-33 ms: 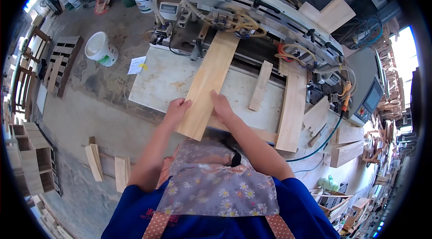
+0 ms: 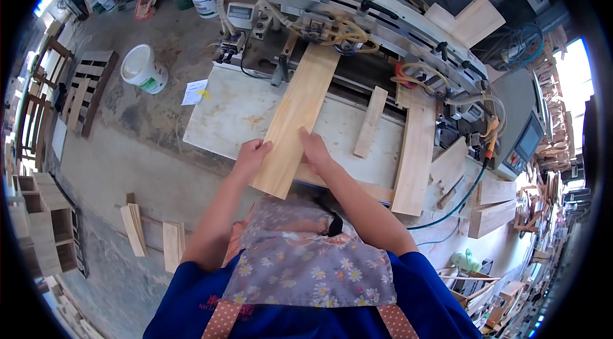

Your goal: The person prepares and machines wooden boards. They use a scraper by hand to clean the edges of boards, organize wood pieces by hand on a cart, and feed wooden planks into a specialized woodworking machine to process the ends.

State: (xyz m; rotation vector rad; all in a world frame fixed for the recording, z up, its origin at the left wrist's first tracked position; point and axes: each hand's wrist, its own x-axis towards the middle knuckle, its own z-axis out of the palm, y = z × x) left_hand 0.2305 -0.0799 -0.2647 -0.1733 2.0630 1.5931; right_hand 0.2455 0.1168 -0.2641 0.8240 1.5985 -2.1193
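Observation:
A long, pale wooden board (image 2: 295, 112) slants away from me across the white machine table (image 2: 220, 118). Its far end sits under the clamp and hoses of a woodworking machine (image 2: 319, 29). On the board's left edge, my left hand (image 2: 251, 157) is closed with the thumb on top. My right hand (image 2: 314, 151) grips the opposite edge, its thumb also on the upper face; the fingers beneath are hidden. The near end of the board overhangs the table edge close to my apron. To the right lie a narrow wood strip (image 2: 370, 123) and a wider board (image 2: 414, 157).
A control panel with a screen (image 2: 529, 138) stands at the right, near a teal hose (image 2: 469, 193). White buckets (image 2: 143, 70) stand on the floor at the left. Short boards (image 2: 133, 230) lean low on the left. A paper sheet (image 2: 194, 92) lies at the table's left edge.

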